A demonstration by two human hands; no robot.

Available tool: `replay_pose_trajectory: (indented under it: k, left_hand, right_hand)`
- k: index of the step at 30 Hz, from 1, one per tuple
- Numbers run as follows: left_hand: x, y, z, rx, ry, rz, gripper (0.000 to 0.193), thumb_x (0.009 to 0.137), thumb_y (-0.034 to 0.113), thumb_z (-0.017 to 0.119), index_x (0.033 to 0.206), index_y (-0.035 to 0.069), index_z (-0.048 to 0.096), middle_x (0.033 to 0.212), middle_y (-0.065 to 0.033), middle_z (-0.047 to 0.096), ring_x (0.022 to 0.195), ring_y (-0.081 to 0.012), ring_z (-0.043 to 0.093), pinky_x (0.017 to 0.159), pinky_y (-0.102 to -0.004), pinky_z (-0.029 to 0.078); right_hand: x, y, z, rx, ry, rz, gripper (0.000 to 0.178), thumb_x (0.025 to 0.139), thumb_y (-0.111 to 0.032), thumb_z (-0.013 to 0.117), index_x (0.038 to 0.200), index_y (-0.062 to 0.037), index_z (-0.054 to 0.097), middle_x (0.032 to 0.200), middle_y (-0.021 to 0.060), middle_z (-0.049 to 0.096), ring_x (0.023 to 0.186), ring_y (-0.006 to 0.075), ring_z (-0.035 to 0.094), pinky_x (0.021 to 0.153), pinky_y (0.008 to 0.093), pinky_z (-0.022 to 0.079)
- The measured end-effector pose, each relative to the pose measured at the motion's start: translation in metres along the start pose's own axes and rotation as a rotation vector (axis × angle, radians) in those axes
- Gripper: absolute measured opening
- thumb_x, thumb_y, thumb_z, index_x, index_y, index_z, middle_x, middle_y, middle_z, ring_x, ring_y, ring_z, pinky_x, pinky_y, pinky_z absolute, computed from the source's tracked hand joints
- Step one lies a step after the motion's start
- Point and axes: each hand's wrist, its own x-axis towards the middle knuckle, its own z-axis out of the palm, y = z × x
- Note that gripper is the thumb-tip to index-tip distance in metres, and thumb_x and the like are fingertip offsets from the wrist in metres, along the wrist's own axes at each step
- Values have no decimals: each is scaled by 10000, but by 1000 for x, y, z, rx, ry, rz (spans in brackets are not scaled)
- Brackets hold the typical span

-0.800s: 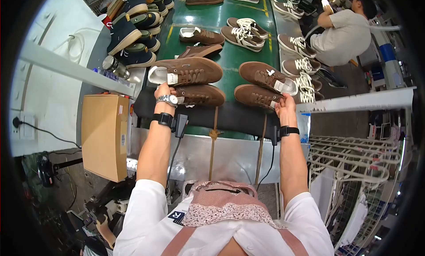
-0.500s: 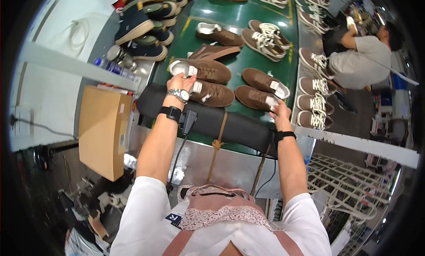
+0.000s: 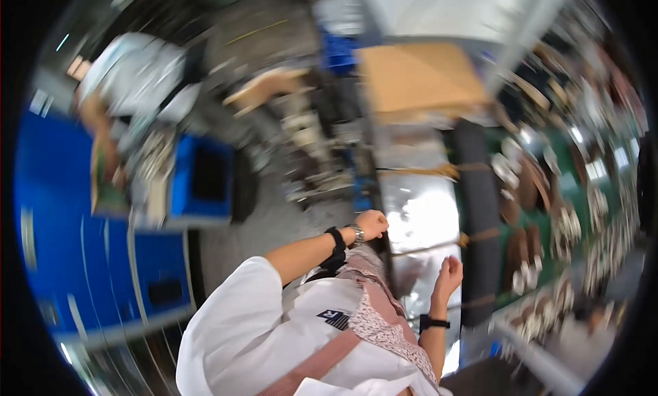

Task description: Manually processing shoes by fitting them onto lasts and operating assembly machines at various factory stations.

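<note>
My left hand (image 3: 371,225), with a metal watch at its wrist, is curled in a loose fist in front of my body and shows nothing in it. Near the metal front of the bench (image 3: 418,207), my right hand (image 3: 449,274) has its fingers bent in, also without anything visible. Both hands are apart from the shoes. Brown shoes (image 3: 524,252) with white linings stand on the green belt (image 3: 508,235), right of the dark padded roller (image 3: 478,225). Motion blurs much of the view.
A cardboard box (image 3: 421,77) stands beyond the bench. Yellowish cords (image 3: 425,171) cross the metal front. Far left, a person (image 3: 140,77) works beside a blue bin (image 3: 202,177) and blue cabinets (image 3: 89,266). A pale rail (image 3: 538,362) runs at lower right.
The view has swung left, so the belt and shoes now lie at the right. Both hands have left the brown shoes and drawn back toward my body.
</note>
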Motion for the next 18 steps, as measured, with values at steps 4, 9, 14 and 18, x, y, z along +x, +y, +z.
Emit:
replay_pose_trajectory:
  k: [4,9,14,18]
  left_hand:
    - [-103,-117,-87,-91,337,-163,269,876,250,698,1022,26,724,869,-80,749,673,-156,723,613,-309,569]
    - [-222,-241,-202,-83,803,-406,282,829,287,723,951,36,757,898,-184,751,864,-291,738,812,-400,565]
    - [-314,-289,-379,35,1176,-574,554,794,313,770,1234,23,599,1142,-231,691,1081,-392,660,942,-457,519]
    - [-342,-305,-526,242,1388,-502,707,776,252,781,1365,4,477,1352,-254,539,1286,-411,502,1043,-452,455]
  right_hand:
    - [-75,-6,85,9,-594,-6,202,908,-60,678,1098,6,663,951,56,682,860,129,626,807,280,509]
    - [-145,-29,170,-50,-948,-163,249,923,-121,700,1133,7,661,918,69,709,837,138,665,771,284,531]
    - [-203,-94,260,-251,-1059,-361,249,905,-95,688,1135,-2,656,942,110,741,870,177,709,790,304,547]
    - [-259,-150,387,-347,-1192,-482,285,882,-90,688,1157,-25,652,978,135,748,924,228,734,811,317,558]
